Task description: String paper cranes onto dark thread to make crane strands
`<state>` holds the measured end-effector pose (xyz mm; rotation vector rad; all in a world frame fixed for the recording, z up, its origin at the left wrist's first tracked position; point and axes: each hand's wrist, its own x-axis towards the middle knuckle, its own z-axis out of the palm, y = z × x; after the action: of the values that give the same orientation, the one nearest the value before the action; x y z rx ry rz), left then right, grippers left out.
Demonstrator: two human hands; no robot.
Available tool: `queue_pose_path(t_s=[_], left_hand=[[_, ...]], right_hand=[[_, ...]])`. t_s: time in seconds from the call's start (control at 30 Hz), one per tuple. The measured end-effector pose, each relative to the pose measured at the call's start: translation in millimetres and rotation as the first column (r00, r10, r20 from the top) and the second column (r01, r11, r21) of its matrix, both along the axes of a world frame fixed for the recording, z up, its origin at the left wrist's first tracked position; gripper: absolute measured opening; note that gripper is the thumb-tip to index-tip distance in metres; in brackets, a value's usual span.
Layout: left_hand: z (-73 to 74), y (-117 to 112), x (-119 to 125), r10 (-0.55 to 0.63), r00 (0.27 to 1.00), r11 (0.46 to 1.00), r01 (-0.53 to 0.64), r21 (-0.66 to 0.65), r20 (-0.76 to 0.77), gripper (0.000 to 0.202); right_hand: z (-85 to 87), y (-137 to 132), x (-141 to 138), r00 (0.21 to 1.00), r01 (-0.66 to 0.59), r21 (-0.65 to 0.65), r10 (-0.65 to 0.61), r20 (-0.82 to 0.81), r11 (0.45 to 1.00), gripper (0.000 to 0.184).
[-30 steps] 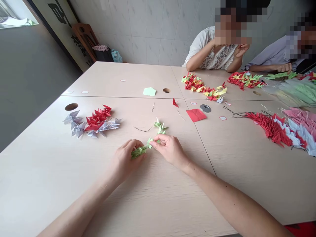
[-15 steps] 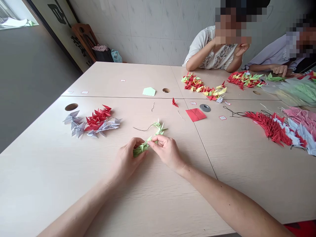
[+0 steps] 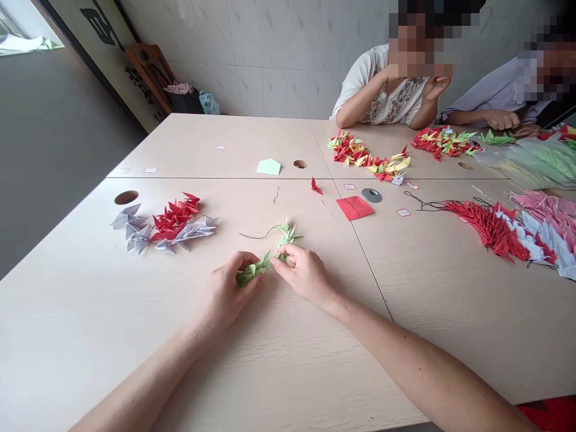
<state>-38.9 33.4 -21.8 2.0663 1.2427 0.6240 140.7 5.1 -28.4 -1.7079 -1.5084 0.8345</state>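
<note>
A string of light-green paper cranes (image 3: 252,271) lies in both my hands at the middle of the table. My left hand (image 3: 228,287) wraps its lower left part between thumb and fingers. Beside it my right hand (image 3: 302,270) pinches the string further along, thumb against fingertips. Past the right fingers the upper cranes curl away on the tabletop, and a dark thread end (image 3: 257,236) trails to the left from them. What sits exactly between my right fingertips is partly hidden.
To the left lies a string of red and grey-white cranes (image 3: 173,222). Ahead are a green paper (image 3: 269,167), a red crane (image 3: 315,186) and a red square (image 3: 354,208). Crane strings (image 3: 483,231) lie at right. Two people sit across the table (image 3: 252,360).
The view has shifted slightly. My hands are a little farther apart along the green crane string, with the left one slightly more to the left. Both keep their hold.
</note>
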Motion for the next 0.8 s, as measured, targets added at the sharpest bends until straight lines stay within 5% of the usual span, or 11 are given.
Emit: queue_pose_path(t_s=[0.23,0.37,0.5,0.8], left_hand=[[1.1,-0.1,0.6,-0.024,1.000,1.000,0.024,0.007,-0.005,0.013],[-0.8,0.5,1.0,-0.046,0.998,0.998,0.047,0.043,-0.038,0.014],[-2.8,1.4,0.7,-0.074,0.990,0.984,0.092,0.150,-0.122,0.015],[-11.7,2.4,3.2,-0.015,0.945,0.910,0.148,0.386,-0.328,0.024]], right_hand=[[10.4,0.5,5.7,0.978,-0.047,-0.035,0.053,0.200,0.998,0.031],[12.4,0.1,5.5,0.969,-0.064,-0.041,0.072,0.236,0.997,0.018],[11.1,-1.4,2.9,0.973,-0.057,0.001,0.056,0.224,0.998,0.009],[6.0,-0.8,-1.0,0.999,-0.007,0.032,0.005,0.041,0.999,0.020]])
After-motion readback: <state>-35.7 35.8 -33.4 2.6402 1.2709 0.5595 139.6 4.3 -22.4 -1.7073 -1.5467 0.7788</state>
